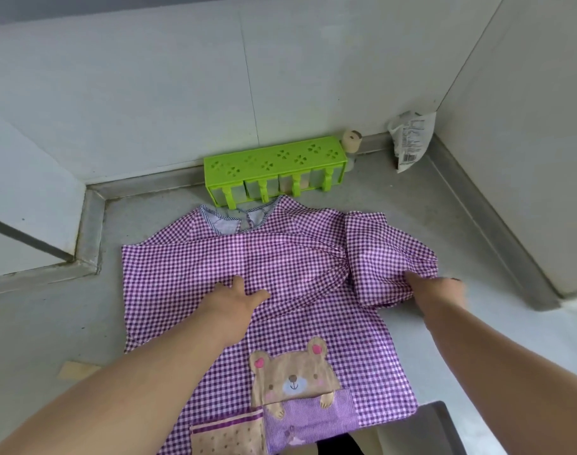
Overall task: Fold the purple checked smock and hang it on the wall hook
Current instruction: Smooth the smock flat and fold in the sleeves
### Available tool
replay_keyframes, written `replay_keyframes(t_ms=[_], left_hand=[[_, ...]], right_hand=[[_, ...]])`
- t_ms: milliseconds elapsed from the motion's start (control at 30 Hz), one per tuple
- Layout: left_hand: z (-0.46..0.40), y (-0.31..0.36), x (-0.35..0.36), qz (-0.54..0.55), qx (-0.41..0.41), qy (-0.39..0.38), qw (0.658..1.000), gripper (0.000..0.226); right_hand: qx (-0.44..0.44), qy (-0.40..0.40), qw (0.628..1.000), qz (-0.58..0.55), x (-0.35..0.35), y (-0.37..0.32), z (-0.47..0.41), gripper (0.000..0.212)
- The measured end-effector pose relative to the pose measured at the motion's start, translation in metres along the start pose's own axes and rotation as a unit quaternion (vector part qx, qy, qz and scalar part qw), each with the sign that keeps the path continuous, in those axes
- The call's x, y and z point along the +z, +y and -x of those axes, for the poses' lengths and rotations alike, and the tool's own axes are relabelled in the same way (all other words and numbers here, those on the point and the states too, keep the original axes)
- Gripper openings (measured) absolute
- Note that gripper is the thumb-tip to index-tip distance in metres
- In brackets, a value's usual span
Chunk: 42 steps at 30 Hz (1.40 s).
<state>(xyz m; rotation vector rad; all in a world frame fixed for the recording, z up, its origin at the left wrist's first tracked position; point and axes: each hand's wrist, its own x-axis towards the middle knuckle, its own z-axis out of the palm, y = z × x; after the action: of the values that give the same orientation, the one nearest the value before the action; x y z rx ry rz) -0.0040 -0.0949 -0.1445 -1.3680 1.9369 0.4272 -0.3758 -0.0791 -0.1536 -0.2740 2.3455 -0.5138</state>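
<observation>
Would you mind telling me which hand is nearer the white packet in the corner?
Right. The right hand lies below the packet; the left hand is far left.

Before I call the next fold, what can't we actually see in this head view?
- Wall hook: none shows in the head view.
- Smock hem: cut off by the bottom edge.
- Right hand fingertips: buried in the bunched sleeve it grips.
- Left hand palm: faces down on the cloth, so contact beneath is hidden.
- White packet print: too small to read.
- Green rack contents: blurred behind its cloudy fronts.
</observation>
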Motion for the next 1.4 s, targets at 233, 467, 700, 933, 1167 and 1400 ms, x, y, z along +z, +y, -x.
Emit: replay_keyframes(t_ms=[233,467,700,933,1167,1400], left_hand=[[0.001,0.0,0.0,0.015,0.0,-0.007,1.0,0.097],[0.003,-0.01,-0.006,0.05,0.019,-0.023,0.998,0.078],[0.012,-0.034,-0.027,0.201,0.021,0.028,0.979,0.065],[0.019,-0.051,-0.047,0.648,-0.063,0.097,0.753,0.049],[0.054,-0.072,-0.043,0.856,0.006,0.054,0.515,0.078],[0.058,-0.085,-0.01,0.806,-0.084,0.088,0.58,0.024]], right_hand=[[0.024,-0.078,0.996,-0.04,0.0,-0.006,-0.009,0.048],[-0.02,-0.056,0.959,-0.278,-0.009,-0.053,0.024,0.032],[-0.417,-0.131,0.863,-0.252,-0.002,-0.114,0.148,0.011],[-0.595,-0.269,0.757,-0.024,0.054,-0.104,0.216,0.015],[-0.615,-0.37,0.681,0.143,0.116,-0.076,0.232,0.035],[-0.59,-0.415,0.666,0.188,0.142,-0.054,0.224,0.022]])
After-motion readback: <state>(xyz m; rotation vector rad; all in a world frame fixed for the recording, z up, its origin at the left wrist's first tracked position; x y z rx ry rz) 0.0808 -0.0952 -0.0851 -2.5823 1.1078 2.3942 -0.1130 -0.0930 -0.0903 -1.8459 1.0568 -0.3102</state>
